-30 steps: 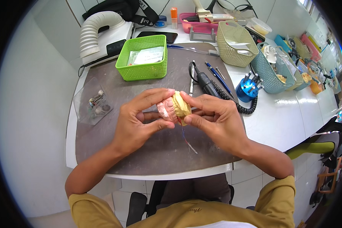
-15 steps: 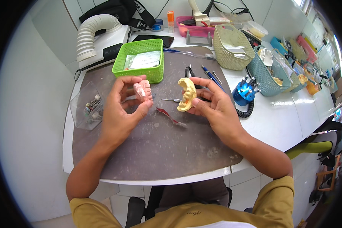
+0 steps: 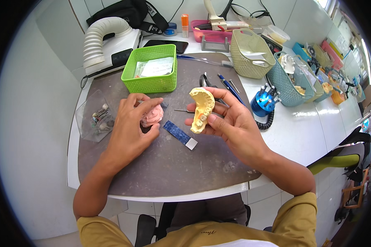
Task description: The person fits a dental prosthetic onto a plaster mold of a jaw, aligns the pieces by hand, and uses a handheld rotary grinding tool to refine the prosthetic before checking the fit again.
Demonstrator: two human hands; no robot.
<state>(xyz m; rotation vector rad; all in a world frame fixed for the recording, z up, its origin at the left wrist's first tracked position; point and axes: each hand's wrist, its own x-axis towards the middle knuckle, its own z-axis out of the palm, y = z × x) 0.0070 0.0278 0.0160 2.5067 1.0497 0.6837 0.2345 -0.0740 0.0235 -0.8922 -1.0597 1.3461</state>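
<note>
My left hand point(image 3: 132, 123) has its fingers round a pink dental cast point(image 3: 153, 115), low over the brown work mat point(image 3: 173, 173); its pale underside faces up. In my right hand point(image 3: 235, 119) is a yellow dental cast point(image 3: 202, 109), pinched between thumb and fingers, its row of teeth turned toward me. Between the hands lies a strip of blue articulating paper point(image 3: 177, 132) with a white end. Partly behind the yellow cast, a thin metal handpiece tip point(image 3: 184, 110) points left.
A clear tray of small burs point(image 3: 97, 117) lies left of my left hand. Beyond are a green basket point(image 3: 148, 84), a toothbrush point(image 3: 202, 61) and blue pens point(image 3: 231, 88). At right stand a blue bur holder point(image 3: 263, 102) and several baskets; a white suction hose point(image 3: 97, 39) is back left.
The pink cast has come down toward the mat and turned over, its teeth now out of sight. The yellow cast has tilted toward me. The paper strip has flipped from its red side to blue.
</note>
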